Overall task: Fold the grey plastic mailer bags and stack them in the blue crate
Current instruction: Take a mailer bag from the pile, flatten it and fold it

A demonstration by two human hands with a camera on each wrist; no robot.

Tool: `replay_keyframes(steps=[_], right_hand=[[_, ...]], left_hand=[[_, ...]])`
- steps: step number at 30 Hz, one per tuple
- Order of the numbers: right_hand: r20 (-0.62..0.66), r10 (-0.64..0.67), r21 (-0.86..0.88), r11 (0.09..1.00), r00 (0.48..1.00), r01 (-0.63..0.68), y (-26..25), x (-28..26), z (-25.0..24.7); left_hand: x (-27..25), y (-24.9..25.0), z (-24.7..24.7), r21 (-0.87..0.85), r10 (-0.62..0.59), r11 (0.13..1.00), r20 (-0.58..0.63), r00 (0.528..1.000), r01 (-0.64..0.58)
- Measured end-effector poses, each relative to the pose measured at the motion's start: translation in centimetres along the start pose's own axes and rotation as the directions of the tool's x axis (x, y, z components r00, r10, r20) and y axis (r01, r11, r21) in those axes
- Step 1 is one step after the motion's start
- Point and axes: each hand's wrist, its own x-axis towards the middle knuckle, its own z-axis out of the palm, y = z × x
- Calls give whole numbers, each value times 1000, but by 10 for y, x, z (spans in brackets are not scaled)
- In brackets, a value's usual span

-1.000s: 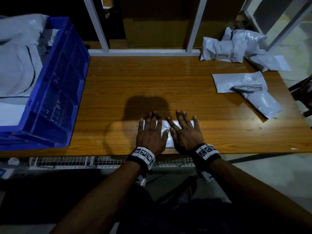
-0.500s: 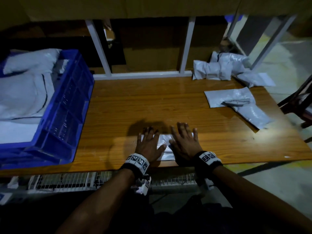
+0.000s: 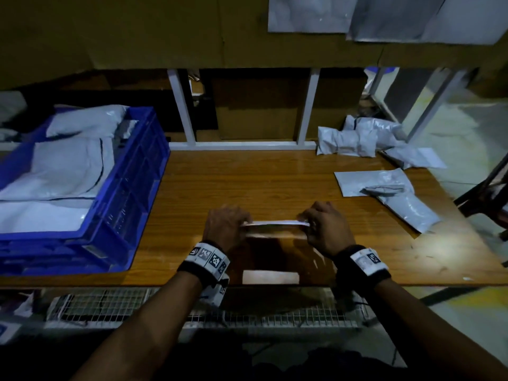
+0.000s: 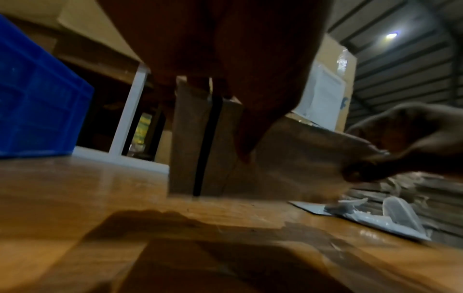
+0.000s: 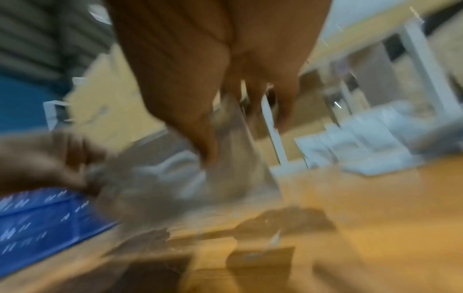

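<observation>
Hands gripped a folded mailer (image 3: 275, 223) above the table's (image 3: 275, 177) near edge. Left hand (image 3: 226, 227) pinched one end, right hand (image 3: 327, 229) the other.

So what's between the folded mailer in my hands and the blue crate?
Only bare wooden table. In the head view, nothing lies between the folded mailer, which the left hand and right hand hold by its ends, and the blue crate.

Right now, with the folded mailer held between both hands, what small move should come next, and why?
Probably carry the folded mailer left toward the blue crate. The left hand and right hand each pinch one end, it is off the wooden table, and folded bags already lie in the crate.
</observation>
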Motion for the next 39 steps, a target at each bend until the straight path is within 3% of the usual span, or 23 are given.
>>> replay_keyframes(steps=[2, 4, 8, 11, 15, 17, 22, 39], right_hand=[[-135, -48, -65, 997, 990, 40, -1, -12, 5], [-124, -61, -89, 995, 990, 50, -3, -31, 17], [175, 6, -50, 999, 985, 2, -2, -77, 47], [166, 92, -6, 996, 982, -92, 1, -89, 48], [81, 1, 28, 1000, 997, -3, -6, -63, 49], [117, -27, -31, 999, 993, 31, -17, -48, 64], [275, 58, -112, 993, 960, -27, -26, -53, 110], [289, 54, -153, 988, 956, -10, -23, -57, 118]], left_hand=[[-11, -6, 1, 1, 60, 998, -143, 988, -61], [-29, -8, 12, 1, 102, 995, -171, 980, -103], [-83, -17, 52, -12, 108, 994, 7, 994, -108], [-109, -18, 63, 28, 93, 995, 171, 981, -99], [-84, 2, 60, 10, 119, 993, 79, 990, -121], [-59, 18, 65, 61, 111, 991, 129, 985, -119], [-39, 29, 97, 202, 90, 964, 363, 927, -172], [-42, 24, 111, 168, 69, 976, 365, 928, -138]])
